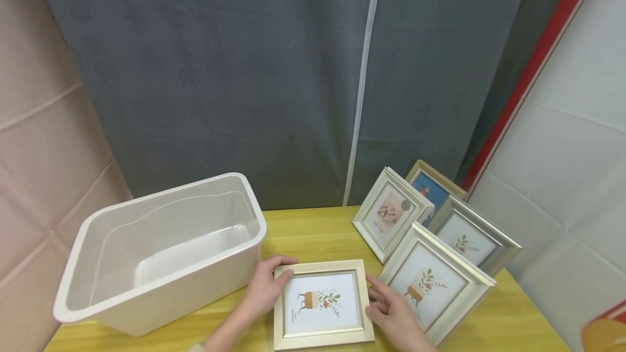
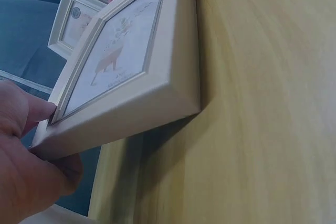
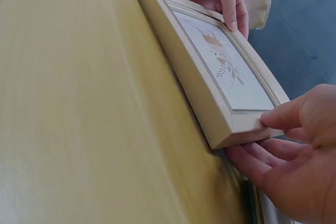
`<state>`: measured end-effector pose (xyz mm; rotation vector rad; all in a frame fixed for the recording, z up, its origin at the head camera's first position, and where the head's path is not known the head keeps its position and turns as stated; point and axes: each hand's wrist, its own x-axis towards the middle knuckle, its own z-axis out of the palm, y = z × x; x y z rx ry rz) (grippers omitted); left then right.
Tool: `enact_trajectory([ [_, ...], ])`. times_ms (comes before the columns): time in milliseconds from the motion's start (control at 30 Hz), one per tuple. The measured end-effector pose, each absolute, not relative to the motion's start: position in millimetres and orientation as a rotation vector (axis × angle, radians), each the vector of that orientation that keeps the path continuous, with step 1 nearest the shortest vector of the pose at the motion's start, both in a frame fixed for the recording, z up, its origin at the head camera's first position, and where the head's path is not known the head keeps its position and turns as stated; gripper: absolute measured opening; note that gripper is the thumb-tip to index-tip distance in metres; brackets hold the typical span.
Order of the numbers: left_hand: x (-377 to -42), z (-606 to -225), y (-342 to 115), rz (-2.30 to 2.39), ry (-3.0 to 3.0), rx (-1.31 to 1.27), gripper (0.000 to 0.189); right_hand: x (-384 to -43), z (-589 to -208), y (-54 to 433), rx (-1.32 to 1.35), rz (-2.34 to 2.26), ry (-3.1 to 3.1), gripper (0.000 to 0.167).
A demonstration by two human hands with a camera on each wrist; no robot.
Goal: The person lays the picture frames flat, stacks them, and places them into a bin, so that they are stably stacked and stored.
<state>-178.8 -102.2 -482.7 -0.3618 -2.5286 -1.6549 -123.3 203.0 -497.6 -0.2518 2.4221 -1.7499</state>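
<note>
cream picture frame (image 1: 323,304) in the pinch of left hand (image 1: 264,288) and right hand (image 1: 393,313)

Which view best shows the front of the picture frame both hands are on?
Head: the picture frame faces the camera almost squarely, so its front reads clearly. Left wrist shows it steeply slanted, running out of the image at the top. Right wrist shows the front and thick side obliquely, the right hand at the near end.

Grey curtain (image 1: 220,86) behind | red strip (image 1: 530,69) beside white wall (image 1: 562,151), right | pinkish wall (image 1: 39,140), left
</note>
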Motion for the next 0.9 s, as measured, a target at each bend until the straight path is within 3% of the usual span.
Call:
enact_trajectory([
  [900,-189,-508,-101,-1.666,-2.545,-0.269,0.018,-114,-502,170,0.056,-1.779,2.569,0.049],
])
